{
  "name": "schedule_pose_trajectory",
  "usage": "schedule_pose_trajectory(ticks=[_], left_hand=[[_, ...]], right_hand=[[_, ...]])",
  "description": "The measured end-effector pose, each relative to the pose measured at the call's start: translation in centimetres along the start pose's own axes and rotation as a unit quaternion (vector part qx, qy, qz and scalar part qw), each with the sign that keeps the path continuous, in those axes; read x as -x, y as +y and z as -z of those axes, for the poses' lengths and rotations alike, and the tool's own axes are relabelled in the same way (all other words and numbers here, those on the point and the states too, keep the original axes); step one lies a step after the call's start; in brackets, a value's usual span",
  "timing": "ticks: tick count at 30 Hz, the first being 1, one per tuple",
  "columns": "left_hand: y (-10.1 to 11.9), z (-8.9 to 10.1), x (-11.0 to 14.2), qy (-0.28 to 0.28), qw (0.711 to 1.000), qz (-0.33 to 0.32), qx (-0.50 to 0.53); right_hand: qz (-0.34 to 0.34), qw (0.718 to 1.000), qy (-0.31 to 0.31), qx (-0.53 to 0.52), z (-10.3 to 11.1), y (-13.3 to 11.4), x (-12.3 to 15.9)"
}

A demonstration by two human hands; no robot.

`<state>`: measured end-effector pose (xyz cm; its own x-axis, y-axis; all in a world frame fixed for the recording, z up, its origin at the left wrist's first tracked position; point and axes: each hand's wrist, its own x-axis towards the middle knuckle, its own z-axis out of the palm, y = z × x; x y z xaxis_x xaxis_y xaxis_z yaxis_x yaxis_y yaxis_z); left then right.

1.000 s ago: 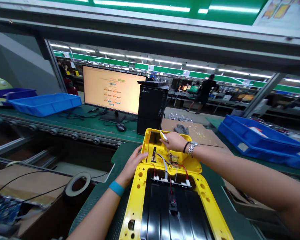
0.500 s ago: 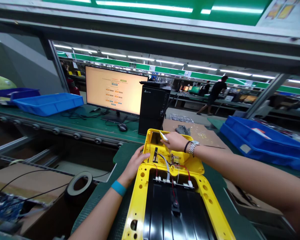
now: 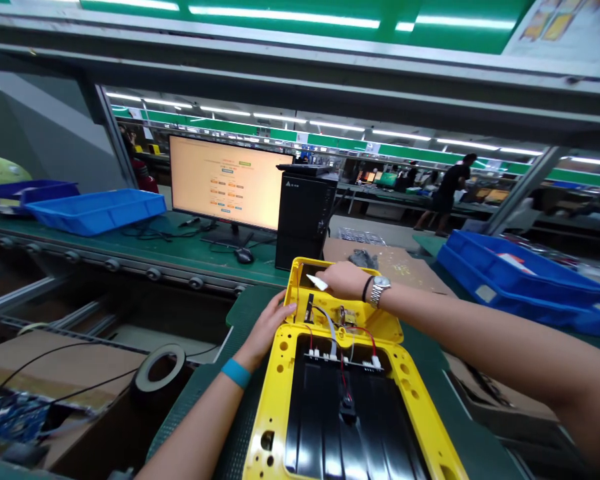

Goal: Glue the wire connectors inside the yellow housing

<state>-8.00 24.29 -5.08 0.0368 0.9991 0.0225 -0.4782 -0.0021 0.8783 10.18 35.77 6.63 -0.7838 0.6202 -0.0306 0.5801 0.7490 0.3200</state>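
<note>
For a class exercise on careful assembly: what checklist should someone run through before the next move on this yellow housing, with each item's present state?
1. Left hand steadying the yellow plastic housing: ok, touching its wall.
2. Right hand holding the white strip: ok, at the fingertips.
3. Metal wristwatch clear of the red wires: ok.
4. White connectors fully seated: cannot tell, too small.
5. Grey ribbon cable unpinched between the housing's halves: cannot tell.

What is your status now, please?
Left grip open on yellow plastic housing rim. Right grip pinching small white strip above it. Red and grey wires inside housing.
</note>
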Motion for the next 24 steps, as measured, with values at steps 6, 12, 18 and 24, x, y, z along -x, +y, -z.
schedule_pose_trajectory(ticks=[6, 12, 18, 24], left_hand=[[0.4, -0.5, 0.3, 0.001, 1.0, 0.004, 0.001], [0.9, -1.5, 0.9, 0.012, 1.0, 0.004, -0.009], [1.3, -2.1, 1.2, 0.018, 1.0, 0.01, -0.023], [0.9, -1.5, 1.0, 0.014, 0.999, 0.004, -0.036]], right_hand=[[-0.137, 0.971, 0.197, -0.028, 2.1, 0.6, 9.5], [-0.228, 0.811, 0.493, -0.216, 2.5, -4.2, 20.2], [-0.237, 0.809, 0.429, -0.324, 1.0, -6.6, 22.8], [-0.219, 0.817, 0.409, -0.342, -0.5, -6.6, 22.8]])
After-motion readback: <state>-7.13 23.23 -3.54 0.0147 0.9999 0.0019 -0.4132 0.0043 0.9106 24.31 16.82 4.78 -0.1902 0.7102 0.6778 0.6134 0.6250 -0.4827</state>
